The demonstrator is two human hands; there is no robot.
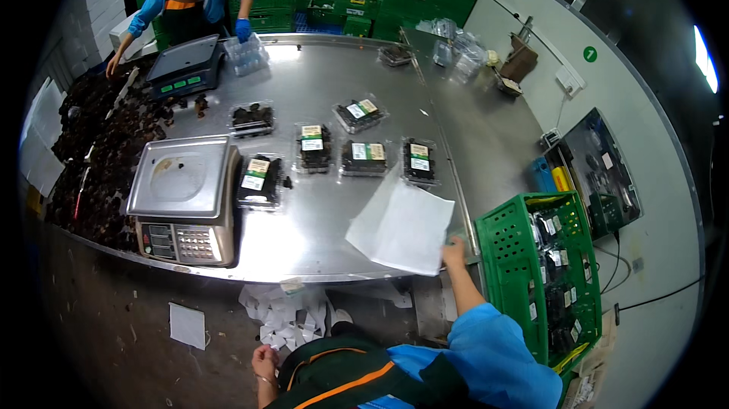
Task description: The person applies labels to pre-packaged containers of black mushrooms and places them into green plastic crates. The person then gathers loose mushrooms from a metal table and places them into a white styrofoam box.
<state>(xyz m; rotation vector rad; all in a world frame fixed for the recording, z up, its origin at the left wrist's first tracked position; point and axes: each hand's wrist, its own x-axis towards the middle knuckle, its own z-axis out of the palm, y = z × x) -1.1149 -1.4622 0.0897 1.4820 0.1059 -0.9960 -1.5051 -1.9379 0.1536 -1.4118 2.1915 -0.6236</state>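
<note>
My right hand point(454, 252) grips the right edge of some white paper sheets point(407, 227) at the table's front right. The sheets' upper end lies by labelled clear plastic punnets of dark produce, including one punnet point(364, 158) and another punnet point(420, 161). Low beside my apron, my left hand point(265, 360) has curled fingers; whether anything is in them is hidden. A silver digital weighing scale point(179, 181) stands at the table's left front, its pan bare except for a dark speck. Touching its right side is a labelled punnet point(261, 181).
A green crate point(510, 238) of packed punnets stands at the right. Dark fungus-like pieces point(97, 141) heap on the left. Across the steel table point(319, 232), a co-worker point(199, 4) holds clear punnets point(246, 56) beside another scale point(185, 64). Paper scraps point(290, 318) lie below the front edge.
</note>
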